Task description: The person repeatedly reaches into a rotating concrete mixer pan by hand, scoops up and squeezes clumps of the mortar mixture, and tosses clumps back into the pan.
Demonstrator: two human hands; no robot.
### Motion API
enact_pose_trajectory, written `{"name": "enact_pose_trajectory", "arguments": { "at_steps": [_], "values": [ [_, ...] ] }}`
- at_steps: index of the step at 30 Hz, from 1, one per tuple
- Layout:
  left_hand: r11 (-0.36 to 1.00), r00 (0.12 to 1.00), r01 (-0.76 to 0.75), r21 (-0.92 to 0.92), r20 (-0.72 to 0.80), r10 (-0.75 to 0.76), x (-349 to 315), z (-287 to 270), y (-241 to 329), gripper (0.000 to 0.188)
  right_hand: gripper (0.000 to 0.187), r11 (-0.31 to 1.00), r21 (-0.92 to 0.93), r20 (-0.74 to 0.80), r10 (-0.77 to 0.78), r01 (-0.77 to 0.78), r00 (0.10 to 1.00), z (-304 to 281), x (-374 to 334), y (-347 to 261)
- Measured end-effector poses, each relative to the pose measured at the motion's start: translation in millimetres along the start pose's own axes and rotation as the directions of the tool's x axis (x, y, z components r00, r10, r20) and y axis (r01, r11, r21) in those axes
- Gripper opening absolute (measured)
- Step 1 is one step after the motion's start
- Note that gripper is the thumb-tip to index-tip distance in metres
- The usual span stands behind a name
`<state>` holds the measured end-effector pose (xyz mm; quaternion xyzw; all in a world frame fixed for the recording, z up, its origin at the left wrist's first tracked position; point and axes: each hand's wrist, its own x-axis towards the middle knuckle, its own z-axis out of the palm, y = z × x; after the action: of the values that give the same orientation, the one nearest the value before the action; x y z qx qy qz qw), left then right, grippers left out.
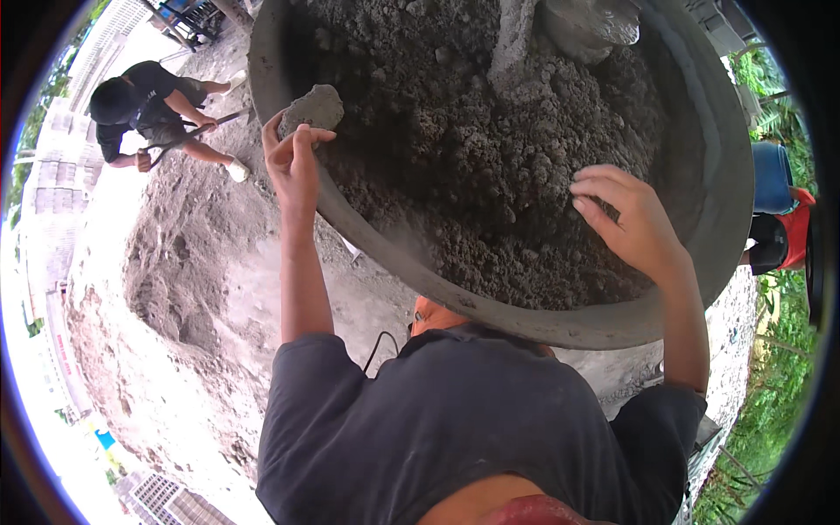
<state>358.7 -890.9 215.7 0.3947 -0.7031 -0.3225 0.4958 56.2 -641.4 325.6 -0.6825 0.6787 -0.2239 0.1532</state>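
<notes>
A large round mixing pan (577,331) stands in front of me, holding crumbly grey concrete mix (455,166). Over its left rim my left hand (296,166) is raised, fingers closed about a flat, rounded grey lump (318,108) that looks like hardened mix. My right hand (632,220) hangs above the mix toward the pan's right side. Its fingers are loosely bent and apart from the thumb, with nothing visible in them. Metal mixer blades (595,26), caked in grey, reach into the mix at the far side.
At the far left a co-worker (144,105) bends over with a long-handled tool (188,136). A pile of grey sand (184,262) lies left of the pan. Something orange (433,315) shows under the near rim. On the right are a blue drum (770,178) and a person in red (796,232).
</notes>
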Motion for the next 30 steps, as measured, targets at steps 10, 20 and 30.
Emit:
{"name": "enact_pose_trajectory", "arguments": {
  "at_steps": [10, 20, 30],
  "values": [
    [0.989, 0.997, -0.04, 0.146, -0.052, 0.048, 8, -9, -15, 0.05, 0.038, 0.94, -0.337, -0.268, -0.143, 0.046, 0.953, 126, 231, 93],
    [0.966, 0.948, 0.041, -0.255, -0.295, -0.118, 7, -18, -72, 0.07, 0.032, 0.748, -0.662, 0.18, 0.207, -0.037, 0.962, 122, 196, 109],
    [0.789, 0.965, -0.103, -0.606, -0.254, -0.069, 37, -98, -142, 0.082, 0.039, 0.581, 0.736, -0.026, 0.535, -0.346, 0.844, 62, 23, 13]
  ]
}}
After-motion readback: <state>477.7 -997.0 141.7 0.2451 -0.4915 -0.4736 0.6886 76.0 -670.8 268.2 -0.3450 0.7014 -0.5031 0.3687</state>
